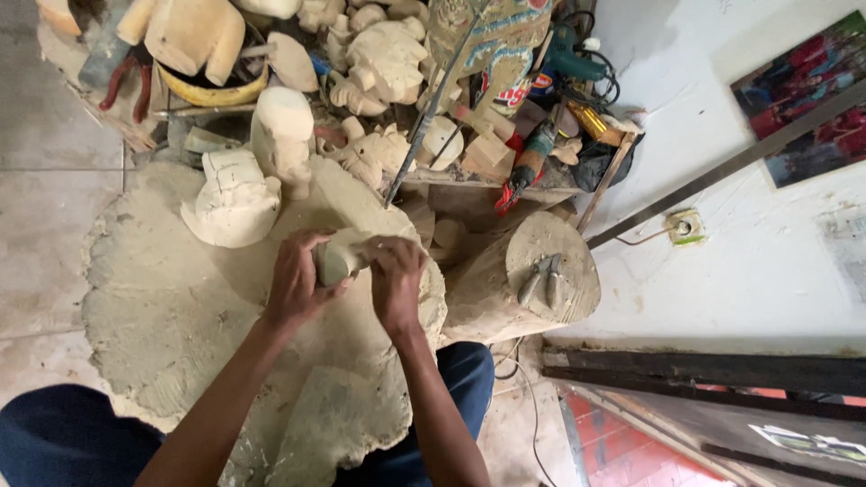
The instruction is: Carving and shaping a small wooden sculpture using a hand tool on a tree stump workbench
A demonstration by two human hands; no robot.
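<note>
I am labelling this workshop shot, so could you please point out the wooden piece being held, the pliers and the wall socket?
wooden piece (336, 261): head view, its rounded end between the hands.
pliers (539, 278): head view, where the handles meet.
wall socket (684, 225): head view, its middle.

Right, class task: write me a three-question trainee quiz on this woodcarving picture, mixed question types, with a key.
1. True or false: both hands grip the small wood piece.
2. What lies on the log stump? A pliers B cup C brush
3. Which hand sits nearer the pale carved block?

Key: 1 true, left and right hand both grip it. 2 A, the pliers. 3 left.
</note>
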